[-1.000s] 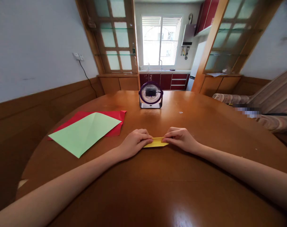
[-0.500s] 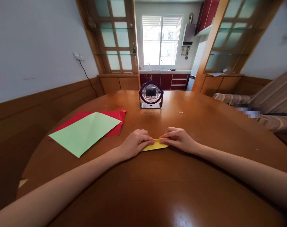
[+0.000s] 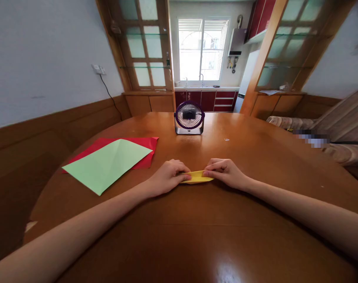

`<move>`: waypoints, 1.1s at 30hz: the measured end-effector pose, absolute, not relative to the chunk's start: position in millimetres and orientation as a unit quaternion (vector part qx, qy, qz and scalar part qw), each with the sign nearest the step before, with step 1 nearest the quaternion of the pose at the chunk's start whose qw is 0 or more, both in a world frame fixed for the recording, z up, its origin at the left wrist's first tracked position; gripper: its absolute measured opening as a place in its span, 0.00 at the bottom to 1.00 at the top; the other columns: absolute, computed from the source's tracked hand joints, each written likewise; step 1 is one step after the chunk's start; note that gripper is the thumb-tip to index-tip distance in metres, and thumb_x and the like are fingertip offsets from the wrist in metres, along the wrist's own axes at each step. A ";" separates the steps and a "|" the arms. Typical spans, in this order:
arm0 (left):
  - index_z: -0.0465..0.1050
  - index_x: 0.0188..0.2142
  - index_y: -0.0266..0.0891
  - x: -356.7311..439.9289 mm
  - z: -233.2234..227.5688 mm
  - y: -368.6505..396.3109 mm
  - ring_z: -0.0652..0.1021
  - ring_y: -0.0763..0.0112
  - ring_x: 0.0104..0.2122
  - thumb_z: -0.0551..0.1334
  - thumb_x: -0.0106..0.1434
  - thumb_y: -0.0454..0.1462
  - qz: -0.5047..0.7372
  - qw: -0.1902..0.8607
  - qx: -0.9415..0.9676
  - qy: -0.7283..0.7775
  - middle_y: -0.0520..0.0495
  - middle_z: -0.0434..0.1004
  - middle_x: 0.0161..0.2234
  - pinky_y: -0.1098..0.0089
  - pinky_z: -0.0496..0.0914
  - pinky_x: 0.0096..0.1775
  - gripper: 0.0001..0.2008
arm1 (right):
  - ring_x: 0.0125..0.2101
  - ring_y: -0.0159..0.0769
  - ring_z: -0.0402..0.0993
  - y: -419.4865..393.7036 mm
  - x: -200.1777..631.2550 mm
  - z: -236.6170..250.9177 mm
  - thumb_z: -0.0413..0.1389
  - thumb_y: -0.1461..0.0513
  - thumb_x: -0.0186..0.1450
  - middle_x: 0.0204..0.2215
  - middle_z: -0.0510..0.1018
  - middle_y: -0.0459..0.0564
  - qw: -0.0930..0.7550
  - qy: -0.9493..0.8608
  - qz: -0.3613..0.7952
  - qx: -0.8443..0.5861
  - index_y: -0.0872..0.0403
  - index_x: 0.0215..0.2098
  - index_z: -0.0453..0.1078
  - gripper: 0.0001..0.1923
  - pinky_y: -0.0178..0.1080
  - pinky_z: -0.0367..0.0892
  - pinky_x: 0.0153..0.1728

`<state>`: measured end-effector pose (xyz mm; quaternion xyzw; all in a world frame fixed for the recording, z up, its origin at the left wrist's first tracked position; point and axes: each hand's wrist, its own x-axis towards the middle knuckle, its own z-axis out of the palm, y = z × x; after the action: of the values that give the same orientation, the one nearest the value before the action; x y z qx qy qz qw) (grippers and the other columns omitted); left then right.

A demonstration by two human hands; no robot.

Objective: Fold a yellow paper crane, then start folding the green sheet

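Landmark: fan [image 3: 189,118], upright at far centre of bench [image 3: 255,157]. Left of fan, green sheet [image 3: 106,165] over red sheet [image 3: 143,151], both flat. Right of fan, bare wood.

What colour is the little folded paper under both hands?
Yellow. The small folded paper strip shows best in the head view, pinched between the left hand and right hand.

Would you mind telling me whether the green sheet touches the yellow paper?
Apart: the head view shows bare table between the green sheet and the yellow paper.
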<state>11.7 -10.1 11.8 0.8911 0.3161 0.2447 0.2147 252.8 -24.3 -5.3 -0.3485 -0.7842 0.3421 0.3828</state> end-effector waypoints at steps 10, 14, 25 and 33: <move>0.78 0.38 0.37 2.2 21.3 -6.3 0.75 0.68 0.36 0.61 0.63 0.40 0.200 0.266 0.881 0.337 0.47 0.77 0.36 0.71 0.66 0.40 0.10 | 0.28 0.30 0.69 -25.4 254.0 -4.1 0.59 0.55 0.63 0.28 0.74 0.48 0.371 -0.801 0.314 -0.348 0.54 0.33 0.79 0.12 0.33 0.65 0.29; 0.77 0.40 0.38 -4.1 31.5 -7.6 0.74 0.66 0.40 0.58 0.64 0.40 0.173 0.225 0.898 0.336 0.46 0.77 0.37 0.69 0.66 0.42 0.11 | 0.28 0.30 0.69 -24.5 255.0 -5.9 0.59 0.54 0.63 0.28 0.74 0.48 0.384 -0.798 0.304 -0.352 0.53 0.33 0.80 0.12 0.34 0.65 0.29; 0.75 0.37 0.39 -30.9 32.2 12.9 0.75 0.68 0.38 0.59 0.63 0.43 0.151 0.257 0.888 0.351 0.48 0.76 0.38 0.72 0.68 0.39 0.11 | 0.28 0.30 0.67 -20.9 260.2 -6.9 0.60 0.54 0.62 0.28 0.74 0.48 0.405 -0.773 0.319 -0.371 0.52 0.31 0.80 0.11 0.34 0.62 0.28; 0.77 0.40 0.40 -48.4 38.0 21.8 0.76 0.68 0.37 0.60 0.62 0.42 0.139 0.262 0.879 0.373 0.48 0.77 0.39 0.73 0.68 0.38 0.11 | 0.27 0.30 0.66 -19.8 260.7 -6.8 0.60 0.54 0.61 0.27 0.74 0.47 0.407 -0.767 0.317 -0.381 0.53 0.32 0.80 0.11 0.35 0.60 0.28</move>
<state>-48.4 21.8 38.0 0.8794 0.3728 0.1387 0.2617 260.7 -19.8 -6.8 -0.3809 -0.7673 0.3172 0.4068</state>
